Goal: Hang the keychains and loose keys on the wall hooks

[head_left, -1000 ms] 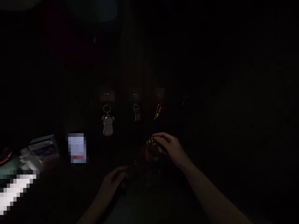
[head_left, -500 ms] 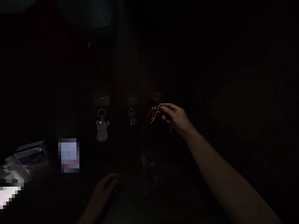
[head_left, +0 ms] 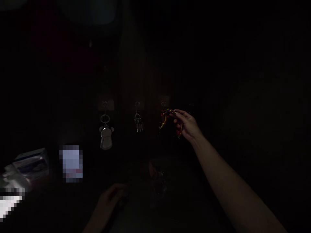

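My right hand (head_left: pixel 188 124) pinches a braided, multicoloured cord bracelet (head_left: pixel 169 111) just below and right of a small wall hook (head_left: pixel 163 103). Loose yellow and red ends dangle from the cord on both sides of the fingers. In the dark I cannot tell whether the bracelet touches the hook. To the left, a bunch of small keys (head_left: pixel 138 124) hangs from another hook (head_left: pixel 137 103). Farther left hangs a large silver bear-shaped keychain (head_left: pixel 106 138) on a ring. Low in the view, my left hand (head_left: pixel 110 195) is closed, its fingers curled around something too dark to make out.
Dim small items (head_left: pixel 156 181), perhaps in clear wrapping, lie on the surface between my hands. At lower left are a box-like package (head_left: pixel 32 163) and a bright pixelated patch (head_left: pixel 72 163). A faint hook (head_left: pixel 191 105) shows beyond my right hand. The scene is very dark.
My right hand has shifted slightly right with the bracelet, and more of its dangling red and yellow ends shows. My left hand is almost unmoved; the view has shifted slightly.
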Tool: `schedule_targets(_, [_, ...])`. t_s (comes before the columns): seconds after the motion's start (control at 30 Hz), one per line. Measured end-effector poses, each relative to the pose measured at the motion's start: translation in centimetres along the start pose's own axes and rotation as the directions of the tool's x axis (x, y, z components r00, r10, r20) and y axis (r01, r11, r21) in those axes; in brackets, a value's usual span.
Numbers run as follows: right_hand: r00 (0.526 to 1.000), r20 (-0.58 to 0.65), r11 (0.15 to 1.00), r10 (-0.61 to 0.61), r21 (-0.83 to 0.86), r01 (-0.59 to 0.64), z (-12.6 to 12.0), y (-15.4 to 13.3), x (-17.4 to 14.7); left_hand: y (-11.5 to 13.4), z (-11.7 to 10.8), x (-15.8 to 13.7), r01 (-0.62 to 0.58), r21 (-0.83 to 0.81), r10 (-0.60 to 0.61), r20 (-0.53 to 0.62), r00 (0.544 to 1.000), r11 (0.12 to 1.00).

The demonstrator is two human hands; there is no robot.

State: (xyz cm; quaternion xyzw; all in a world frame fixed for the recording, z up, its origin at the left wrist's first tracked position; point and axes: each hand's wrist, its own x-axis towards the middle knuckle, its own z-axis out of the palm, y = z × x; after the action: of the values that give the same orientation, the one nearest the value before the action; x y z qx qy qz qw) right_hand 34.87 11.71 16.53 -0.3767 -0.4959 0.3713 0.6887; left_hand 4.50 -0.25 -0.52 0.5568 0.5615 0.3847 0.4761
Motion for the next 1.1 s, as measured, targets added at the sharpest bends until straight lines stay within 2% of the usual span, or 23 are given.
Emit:
schedule_targets(0.2, [0.999,-0.015,0.999,0.049,0.001,-0.049,-0.3,2.7,-1.2,-0.5,0.0,0.3,-0.058,0.030,0.058,-0.015,0.998,0.998])
schedule_targets(0.43, [0.992,-0.010,0.992,0.123,0.027,-0.122,-0.3,5.9,-3.1,-0.9,0.0,0.5,-0.046,0.066,0.047,-0.011,0.999,0.997])
schedule_targets(0.73, [0.984,-0.010,0.978,0.180,0.106,-0.178,-0.8,8.6,-5.7,-0.1,0.0,0.0,-0.066,0.069,0.068,-0.019,0.998,0.995])
schedule_targets(0.93, [0.968,-0.026,0.967,0.250,0.059,-0.248,-1.7,10.0,-7.6,-0.1,0.0,-0.1,-0.059,0.085,0.061,-0.019,0.998,0.995])
schedule_targets(1.1, [0.961,0.038,0.961,0.274,-0.058,-0.272,-2.4,11.0,-9.4,-0.5,0.0,0.2,-0.052,0.121,0.054,-0.015,0.998,0.991])
